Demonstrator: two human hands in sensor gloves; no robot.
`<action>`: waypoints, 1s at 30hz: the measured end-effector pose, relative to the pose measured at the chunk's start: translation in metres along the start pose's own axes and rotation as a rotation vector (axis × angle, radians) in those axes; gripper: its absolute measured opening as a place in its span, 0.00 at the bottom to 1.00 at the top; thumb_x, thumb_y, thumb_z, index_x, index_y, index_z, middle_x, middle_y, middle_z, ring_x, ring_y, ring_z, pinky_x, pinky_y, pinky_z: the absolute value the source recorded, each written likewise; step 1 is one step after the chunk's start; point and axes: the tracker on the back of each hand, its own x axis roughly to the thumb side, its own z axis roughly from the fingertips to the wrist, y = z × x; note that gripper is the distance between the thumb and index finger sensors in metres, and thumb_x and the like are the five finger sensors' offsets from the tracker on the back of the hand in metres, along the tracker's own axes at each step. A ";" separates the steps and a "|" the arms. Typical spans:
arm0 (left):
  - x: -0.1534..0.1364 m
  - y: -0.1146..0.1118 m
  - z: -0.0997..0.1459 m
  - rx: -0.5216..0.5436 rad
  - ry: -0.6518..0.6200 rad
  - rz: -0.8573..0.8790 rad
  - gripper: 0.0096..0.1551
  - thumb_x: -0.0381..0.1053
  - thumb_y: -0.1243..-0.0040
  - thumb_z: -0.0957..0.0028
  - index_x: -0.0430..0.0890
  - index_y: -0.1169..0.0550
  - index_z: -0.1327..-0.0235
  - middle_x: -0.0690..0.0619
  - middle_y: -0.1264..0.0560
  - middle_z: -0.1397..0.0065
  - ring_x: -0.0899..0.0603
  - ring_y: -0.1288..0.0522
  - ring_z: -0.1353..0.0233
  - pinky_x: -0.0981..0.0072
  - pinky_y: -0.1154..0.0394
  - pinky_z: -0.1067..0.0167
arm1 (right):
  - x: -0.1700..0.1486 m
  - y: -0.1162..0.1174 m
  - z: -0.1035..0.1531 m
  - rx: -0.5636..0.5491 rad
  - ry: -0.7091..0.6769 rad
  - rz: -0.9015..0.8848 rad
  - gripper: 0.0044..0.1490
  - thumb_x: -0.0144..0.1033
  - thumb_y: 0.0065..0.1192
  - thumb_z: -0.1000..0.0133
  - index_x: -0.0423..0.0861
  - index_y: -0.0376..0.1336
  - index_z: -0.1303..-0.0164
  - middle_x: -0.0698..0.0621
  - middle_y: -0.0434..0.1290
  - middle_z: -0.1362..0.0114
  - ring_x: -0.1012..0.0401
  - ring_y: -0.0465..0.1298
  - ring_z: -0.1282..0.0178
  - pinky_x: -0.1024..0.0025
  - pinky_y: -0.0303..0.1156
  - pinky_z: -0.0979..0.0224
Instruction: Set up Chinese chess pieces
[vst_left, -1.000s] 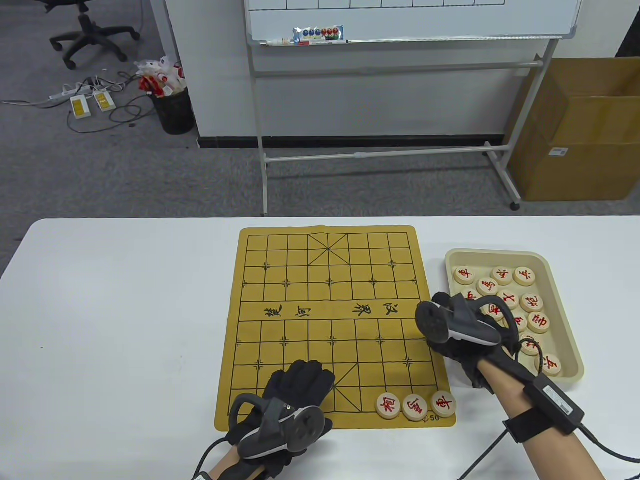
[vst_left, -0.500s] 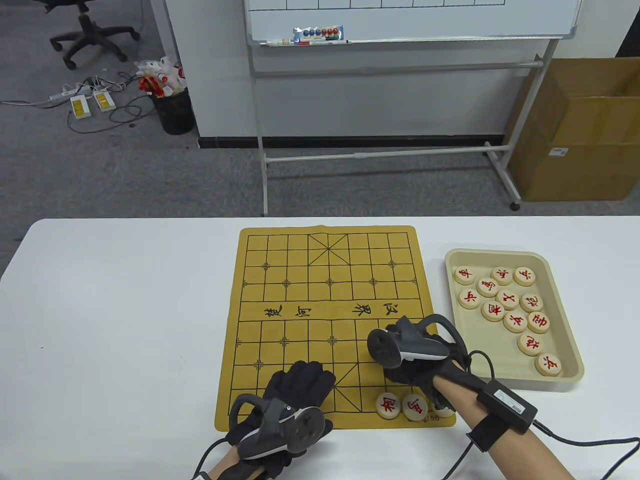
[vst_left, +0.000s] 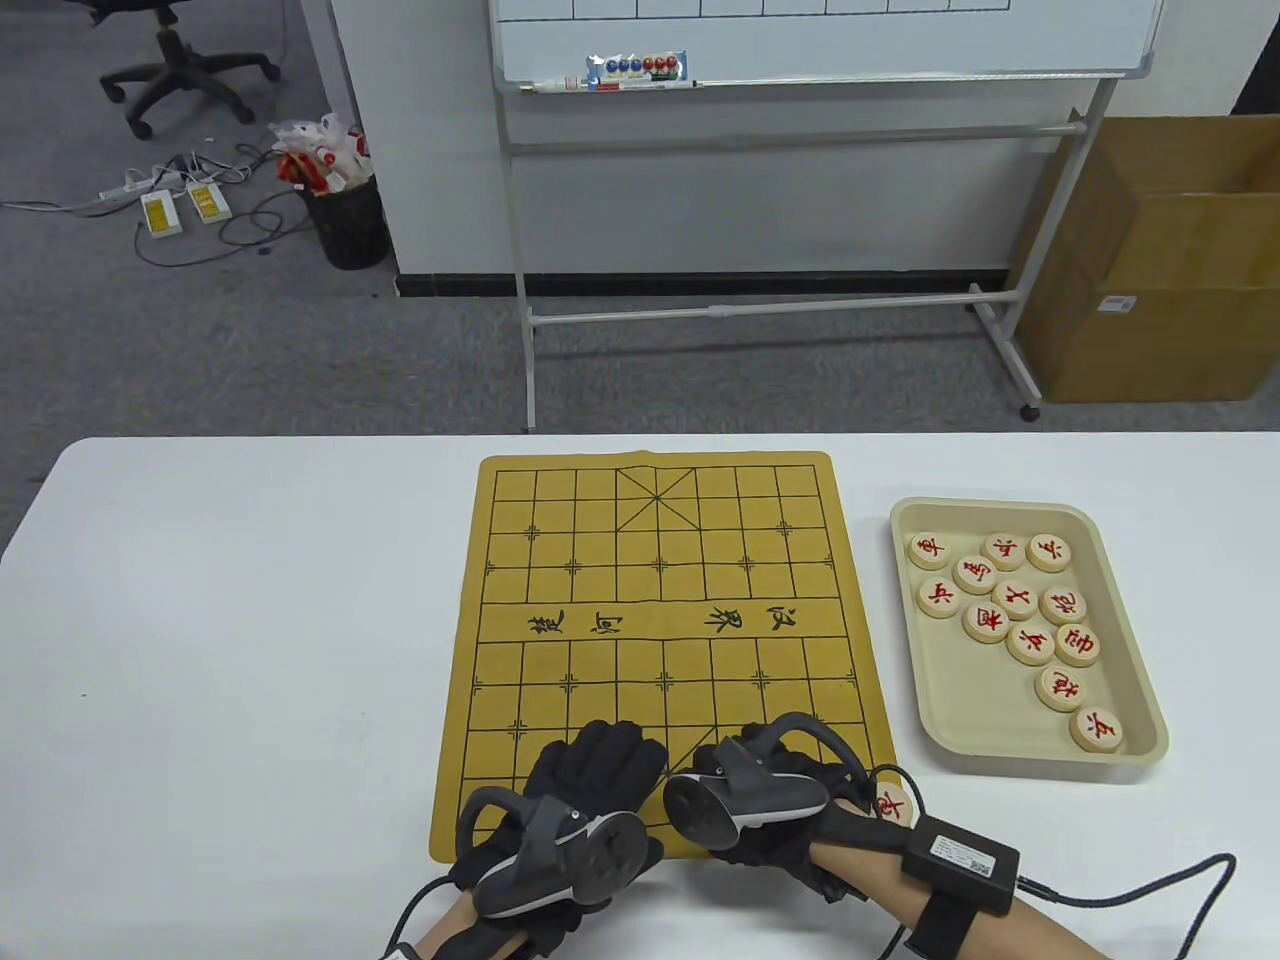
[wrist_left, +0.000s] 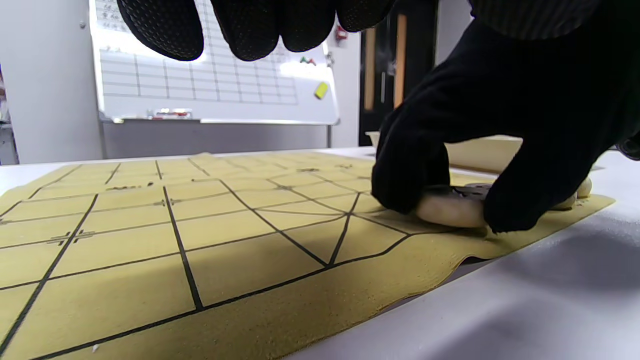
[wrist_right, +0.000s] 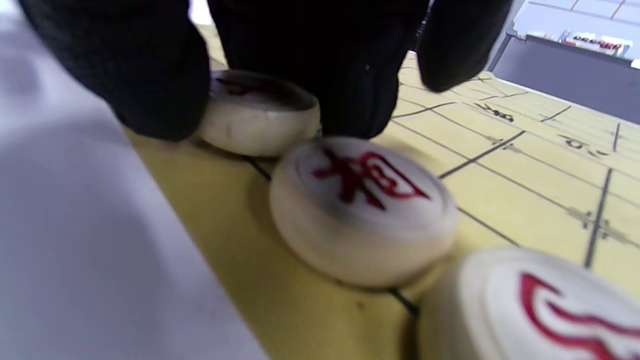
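Note:
The yellow chess board (vst_left: 660, 600) lies on the white table. My right hand (vst_left: 745, 800) is low over the board's near row and pinches a round wooden piece (wrist_right: 255, 112) between thumb and fingers, with the piece touching the board. The left wrist view shows this piece (wrist_left: 447, 209) too. Two red-marked pieces (wrist_right: 362, 205) lie just beside it, and one piece (vst_left: 893, 803) shows at the board's near right corner. My left hand (vst_left: 590, 780) rests on the board's near edge, its fingertips (wrist_left: 250, 30) holding nothing.
A beige tray (vst_left: 1000, 505) to the right of the board holds several red-marked pieces (vst_left: 1010, 598). A whiteboard stand (vst_left: 760, 310) and a cardboard box (vst_left: 1160, 270) are on the floor beyond the table.
My right hand moved from over the tray down and left to the board's near row, and now covers the pieces there. My left hand stayed still.

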 end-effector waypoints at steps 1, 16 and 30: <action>0.000 0.000 0.000 -0.002 0.000 -0.001 0.51 0.69 0.51 0.60 0.53 0.46 0.22 0.47 0.45 0.15 0.37 0.42 0.16 0.37 0.37 0.24 | 0.001 0.000 0.001 -0.008 0.002 0.014 0.48 0.54 0.71 0.54 0.50 0.59 0.24 0.47 0.69 0.23 0.52 0.77 0.29 0.40 0.62 0.19; 0.002 -0.001 -0.001 -0.008 -0.005 -0.006 0.51 0.69 0.51 0.60 0.53 0.46 0.22 0.47 0.45 0.15 0.37 0.42 0.16 0.37 0.37 0.24 | -0.188 -0.064 0.068 -0.221 0.575 -0.213 0.47 0.52 0.70 0.52 0.50 0.59 0.22 0.45 0.65 0.18 0.48 0.72 0.21 0.39 0.64 0.20; 0.001 -0.002 -0.002 -0.031 -0.007 -0.005 0.51 0.69 0.51 0.61 0.53 0.46 0.22 0.47 0.45 0.15 0.37 0.42 0.16 0.37 0.37 0.24 | -0.287 0.057 0.109 0.269 1.035 -0.263 0.47 0.52 0.70 0.50 0.49 0.59 0.21 0.44 0.65 0.18 0.47 0.73 0.21 0.42 0.64 0.20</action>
